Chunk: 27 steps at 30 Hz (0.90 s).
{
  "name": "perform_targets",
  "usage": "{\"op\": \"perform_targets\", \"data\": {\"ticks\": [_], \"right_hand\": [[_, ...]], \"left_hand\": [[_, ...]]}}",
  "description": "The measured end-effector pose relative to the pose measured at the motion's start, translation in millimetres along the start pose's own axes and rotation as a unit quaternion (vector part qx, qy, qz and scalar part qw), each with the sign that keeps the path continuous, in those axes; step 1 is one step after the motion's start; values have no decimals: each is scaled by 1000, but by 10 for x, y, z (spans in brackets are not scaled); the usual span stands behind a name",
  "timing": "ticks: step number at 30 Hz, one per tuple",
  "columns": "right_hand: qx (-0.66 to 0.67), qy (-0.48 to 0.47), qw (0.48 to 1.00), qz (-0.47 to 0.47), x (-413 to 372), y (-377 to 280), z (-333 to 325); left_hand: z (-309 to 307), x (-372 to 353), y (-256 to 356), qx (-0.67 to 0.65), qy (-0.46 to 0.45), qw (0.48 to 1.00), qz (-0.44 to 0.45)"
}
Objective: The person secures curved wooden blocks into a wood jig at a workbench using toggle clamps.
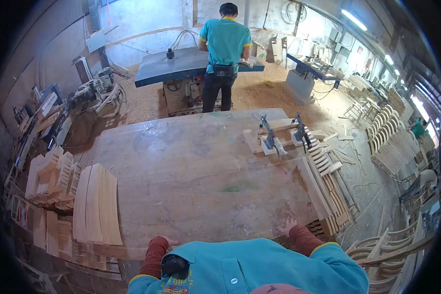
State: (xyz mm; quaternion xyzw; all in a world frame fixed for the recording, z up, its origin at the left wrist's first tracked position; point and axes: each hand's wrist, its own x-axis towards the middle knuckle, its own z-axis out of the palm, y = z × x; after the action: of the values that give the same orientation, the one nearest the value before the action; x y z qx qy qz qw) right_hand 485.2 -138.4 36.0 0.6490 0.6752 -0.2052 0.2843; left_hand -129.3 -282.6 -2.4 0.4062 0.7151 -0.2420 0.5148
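Observation:
A large wooden worktable (181, 166) spreads out in front of me. My left hand (171, 241) is at its near edge, mostly hidden by the sleeve and shirt, and its fingers cannot be made out. My right hand (286, 227) rests on the near edge further right, fingers spread and nothing held. Close to it lie long wooden pieces (314, 188) along the table's right side. Two clamps (268, 134) (300, 130) stand on wooden parts at the far right corner. Curved wooden boards (97, 203) are stacked at the left edge.
Beyond the table a person (225, 54) in a teal shirt stands with their back to me at a machine table (181, 63). More wooden parts (51, 176) are stacked at far left. Curved chair parts (387, 137) stand on the floor at right.

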Motion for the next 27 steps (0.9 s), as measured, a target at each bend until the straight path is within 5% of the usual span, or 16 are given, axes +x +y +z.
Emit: {"op": "perform_targets", "data": {"ticks": [5,8,27], "right_hand": [[42,-24,998,33,64,8,72],[17,65,998,15,20,-8,126],[-39,-22,997,70,190,-46,47]], "left_hand": [[-43,4,-23,4,-5,1000,-5],[-38,46,-46,6,-9,1000,-7],[-16,-331,150,18,42,999,-5]]}}
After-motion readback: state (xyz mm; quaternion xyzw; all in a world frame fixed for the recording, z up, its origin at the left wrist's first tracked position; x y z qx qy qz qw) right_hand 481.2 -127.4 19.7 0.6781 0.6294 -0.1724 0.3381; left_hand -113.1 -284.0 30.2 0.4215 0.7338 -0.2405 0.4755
